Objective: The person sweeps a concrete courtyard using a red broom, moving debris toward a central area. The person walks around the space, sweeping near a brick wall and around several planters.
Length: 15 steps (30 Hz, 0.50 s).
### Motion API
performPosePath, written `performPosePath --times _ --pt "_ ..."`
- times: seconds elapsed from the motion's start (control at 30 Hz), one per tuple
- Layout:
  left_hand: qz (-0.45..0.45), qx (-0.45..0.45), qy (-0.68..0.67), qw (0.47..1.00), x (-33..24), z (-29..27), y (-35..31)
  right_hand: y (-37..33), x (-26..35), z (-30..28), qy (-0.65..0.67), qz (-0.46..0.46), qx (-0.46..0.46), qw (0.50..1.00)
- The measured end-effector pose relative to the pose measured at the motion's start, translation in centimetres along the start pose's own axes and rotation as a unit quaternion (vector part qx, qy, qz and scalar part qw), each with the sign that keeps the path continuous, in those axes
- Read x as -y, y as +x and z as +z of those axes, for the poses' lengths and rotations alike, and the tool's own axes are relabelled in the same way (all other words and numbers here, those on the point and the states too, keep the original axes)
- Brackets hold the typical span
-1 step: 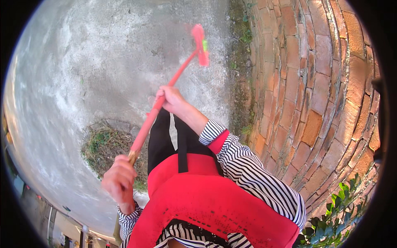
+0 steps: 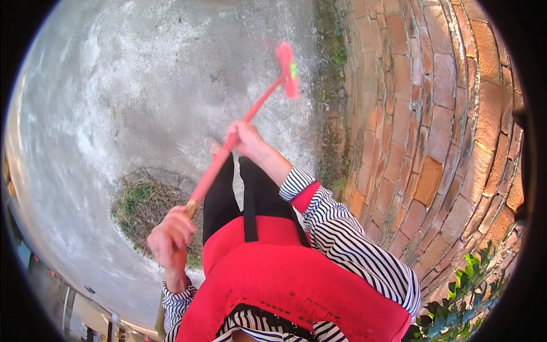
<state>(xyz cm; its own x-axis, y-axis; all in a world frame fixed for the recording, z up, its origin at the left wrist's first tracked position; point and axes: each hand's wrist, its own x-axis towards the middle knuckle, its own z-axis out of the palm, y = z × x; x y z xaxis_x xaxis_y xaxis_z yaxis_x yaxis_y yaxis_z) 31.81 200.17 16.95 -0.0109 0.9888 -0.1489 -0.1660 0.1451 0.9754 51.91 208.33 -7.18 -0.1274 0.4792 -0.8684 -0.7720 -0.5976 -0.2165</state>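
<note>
A long pink broom (image 2: 213, 175) runs slantwise from my left hand up to its head on the far right side. The pink broom head, with a bright green patch, is blurred over the grey concrete, and whether it touches is hard to tell. My left hand (image 2: 172, 235) is closed round the wood-coloured top end of the handle, close to my body. Farther down the handle, my right hand (image 2: 245, 137) wraps round the pink part.
A brick wall (image 2: 410, 131) rises on the right, with a strip of soil and weeds (image 2: 330, 102) along its foot. Dry grass and green weeds (image 2: 151, 208) lie in a patch by my left side. A leafy plant (image 2: 461, 296) stands at the near right.
The broom and both my hands have shifted to the right. The broom head has also come slightly nearer, and both hands stay closed on the handle.
</note>
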Motion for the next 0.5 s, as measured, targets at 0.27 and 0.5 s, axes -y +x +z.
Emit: performPosePath --times 0.27,0.5 --pt "-0.089 0.039 -0.062 0.993 8.3 7.8 10.4 11.1 10.6 -6.5 -0.091 0.055 -0.063 0.992" --pt "-0.026 0.068 0.112 0.991 -2.6 6.7 9.3 5.1 10.8 3.4 -0.034 0.086 0.088 0.992"
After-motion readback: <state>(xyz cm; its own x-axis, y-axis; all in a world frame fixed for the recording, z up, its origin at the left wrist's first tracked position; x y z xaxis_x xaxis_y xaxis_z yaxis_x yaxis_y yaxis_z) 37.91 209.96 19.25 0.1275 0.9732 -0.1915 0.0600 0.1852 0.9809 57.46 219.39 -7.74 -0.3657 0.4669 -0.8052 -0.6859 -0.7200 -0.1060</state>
